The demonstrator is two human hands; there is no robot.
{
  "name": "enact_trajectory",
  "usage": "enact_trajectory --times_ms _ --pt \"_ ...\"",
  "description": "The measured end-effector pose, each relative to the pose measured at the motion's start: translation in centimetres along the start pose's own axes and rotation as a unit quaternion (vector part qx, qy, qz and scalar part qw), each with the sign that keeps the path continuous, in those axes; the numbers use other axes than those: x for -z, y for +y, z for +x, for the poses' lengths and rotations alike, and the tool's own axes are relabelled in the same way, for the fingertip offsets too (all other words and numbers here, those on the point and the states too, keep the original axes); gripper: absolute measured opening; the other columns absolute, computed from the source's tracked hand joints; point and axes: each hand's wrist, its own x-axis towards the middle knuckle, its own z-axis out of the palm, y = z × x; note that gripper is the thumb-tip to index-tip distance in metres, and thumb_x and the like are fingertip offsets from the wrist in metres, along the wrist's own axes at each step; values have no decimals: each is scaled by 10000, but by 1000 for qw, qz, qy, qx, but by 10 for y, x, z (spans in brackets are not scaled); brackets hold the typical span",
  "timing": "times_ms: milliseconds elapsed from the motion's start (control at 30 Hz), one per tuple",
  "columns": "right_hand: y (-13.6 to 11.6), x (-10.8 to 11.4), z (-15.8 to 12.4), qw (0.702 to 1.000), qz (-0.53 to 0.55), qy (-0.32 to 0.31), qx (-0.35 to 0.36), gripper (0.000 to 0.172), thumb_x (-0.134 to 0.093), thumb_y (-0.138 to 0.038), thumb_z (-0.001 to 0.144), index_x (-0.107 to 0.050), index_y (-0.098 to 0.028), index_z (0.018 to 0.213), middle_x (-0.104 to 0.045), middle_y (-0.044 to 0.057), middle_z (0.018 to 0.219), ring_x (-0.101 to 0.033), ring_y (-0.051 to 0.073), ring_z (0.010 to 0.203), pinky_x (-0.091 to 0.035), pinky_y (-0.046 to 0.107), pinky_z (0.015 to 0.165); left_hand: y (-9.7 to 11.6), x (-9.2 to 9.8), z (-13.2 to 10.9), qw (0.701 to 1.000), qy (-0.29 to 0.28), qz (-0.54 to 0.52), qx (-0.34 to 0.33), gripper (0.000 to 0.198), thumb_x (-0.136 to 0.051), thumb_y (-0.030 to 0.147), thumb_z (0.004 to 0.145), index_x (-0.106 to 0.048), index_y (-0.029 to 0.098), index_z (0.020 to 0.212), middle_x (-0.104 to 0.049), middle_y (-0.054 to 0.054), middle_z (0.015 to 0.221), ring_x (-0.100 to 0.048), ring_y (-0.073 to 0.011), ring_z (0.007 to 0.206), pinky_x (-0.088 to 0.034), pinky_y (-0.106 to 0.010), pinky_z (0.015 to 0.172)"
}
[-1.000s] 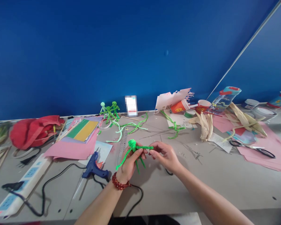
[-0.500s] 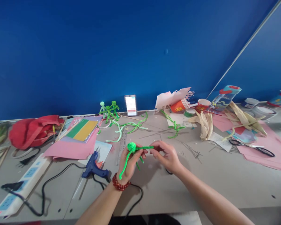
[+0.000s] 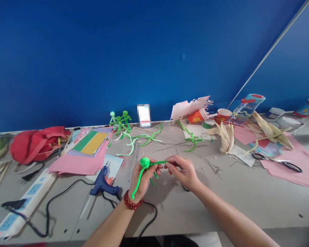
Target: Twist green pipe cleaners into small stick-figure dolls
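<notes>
Between my hands is a bright green pipe-cleaner figure [image 3: 144,162] with a coiled round head and several twisted limbs. My left hand [image 3: 143,180] is closed around its body, one limb hanging down over the wrist toward a red bead bracelet [image 3: 133,201]. A second limb stretches sideways to my right hand [image 3: 183,170], whose thumb and fingers pinch its end. Smaller green figures [image 3: 120,120] stand at the back by the wall, near loose green pipe cleaners [image 3: 151,136]. Another green twisted piece [image 3: 193,138] lies farther right.
A blue glue gun [image 3: 103,183] with its cord lies left of my hands, near a white power strip [image 3: 24,204]. Behind my left hand is a ruler [image 3: 134,161]. Thin wires [image 3: 208,161], scissors [image 3: 278,162] and pink paper [image 3: 296,164] lie to the right. A phone [image 3: 144,115] leans on the wall.
Almost everything is the same. The figure's head and hanging limb have shifted very slightly downward, and both hands keep their hold.
</notes>
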Motion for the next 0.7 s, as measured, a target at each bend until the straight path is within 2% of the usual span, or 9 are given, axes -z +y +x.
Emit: enact_trajectory --times_ms 167,300,433,567,700 --pt "0 -1 0 1000 5 7 3 87 -575 -251 895 -636 -190 910 -661 36 763 -604 121 602 -488 214 534 1 -1 -1 999 3 -24 26 115 -668 245 821 -621 154 873 -730 -35 762 -649 -140 630 -527 -280 644" --pt "-4 -3 1 999 48 -24 -1 276 -639 -256 860 -566 -197 1119 -677 35 830 -646 138 669 -531 246 634 0 -2 -1 998 -21 -21 48 143 -658 266 827 -623 149 902 -697 -20 693 -658 -158 641 -531 -299 693" --pt "-8 -4 3 999 23 -36 19 90 -582 -253 901 -631 -198 954 -673 21 728 -629 145 677 -497 246 633 -3 -1 -1 998 -45 -13 52 169 -634 294 851 -628 149 939 -693 -30 733 -663 -163 672 -523 -301 720" --pt "-6 -2 5 1000 -20 -5 18 112 -571 -251 902 -633 -197 825 -668 29 745 -606 147 682 -475 248 627 -3 0 0 996 -40 -45 62 192 -640 295 850 -630 161 988 -700 -47 840 -664 -167 712 -517 -305 714" --pt "-1 -1 4 999 -6 35 -16 117 -559 -277 907 -620 -196 848 -645 24 743 -595 129 607 -485 236 571 -3 0 2 995 -11 -74 70 186 -653 307 840 -643 169 966 -689 -43 845 -649 -173 772 -506 -305 738"
